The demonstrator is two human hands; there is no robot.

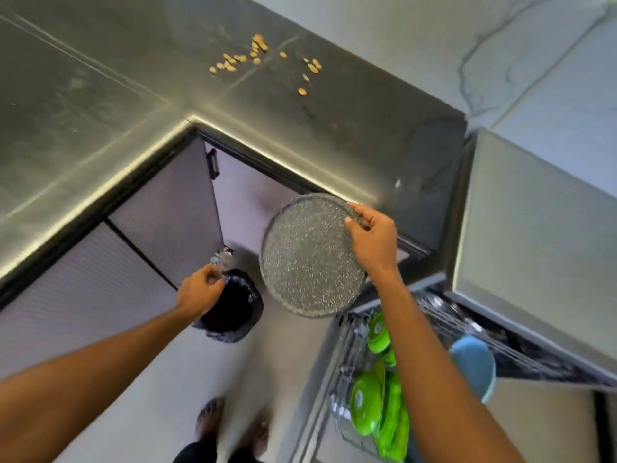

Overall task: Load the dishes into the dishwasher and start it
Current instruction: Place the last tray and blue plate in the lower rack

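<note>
Forearms (434, 362) foremost; right hand (370, 242) in a pinch on speckled plate (307, 259) rim, left hand (200, 289) curled over bin (233, 309), grip unclear.

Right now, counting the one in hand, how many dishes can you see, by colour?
Grey speckled: 1, the plate gripped by the right hand
Blue: 1, the blue dish
Green: at least 3, the green dishes overlapping in the wire rack; exact count unclear
Total: at least 5

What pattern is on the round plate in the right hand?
The plate is grey with fine pale speckles, clearest in the head view.
</note>
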